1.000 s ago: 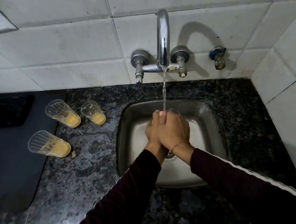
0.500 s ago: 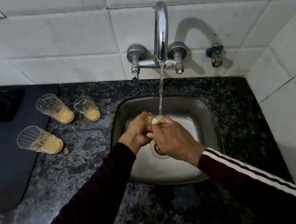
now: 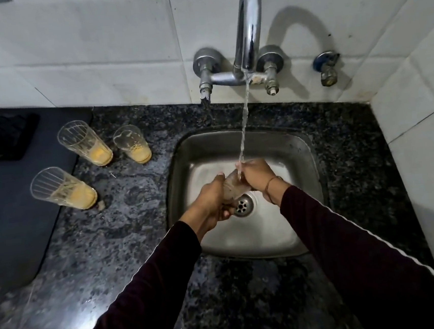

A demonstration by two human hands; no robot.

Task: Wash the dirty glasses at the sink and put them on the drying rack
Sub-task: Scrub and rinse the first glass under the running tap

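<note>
The rinsing step is in hand: the left hand (image 3: 209,205) grips a glass (image 3: 233,189) over the sink (image 3: 310,182), and the right hand (image 3: 255,174) pinches its rim under the running stream. Three dirty glasses (image 3: 84,142) wait on the worktop (image 3: 112,240), well left of the left hand. Next likely calls for carrying this glass to a rack not in view.

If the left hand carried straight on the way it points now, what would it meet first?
The left hand points up and right across the sink, gripping the glass. Straight on, it would most likely first meet the right hand at the glass's other end, under the water stream; depth is unclear.
</note>
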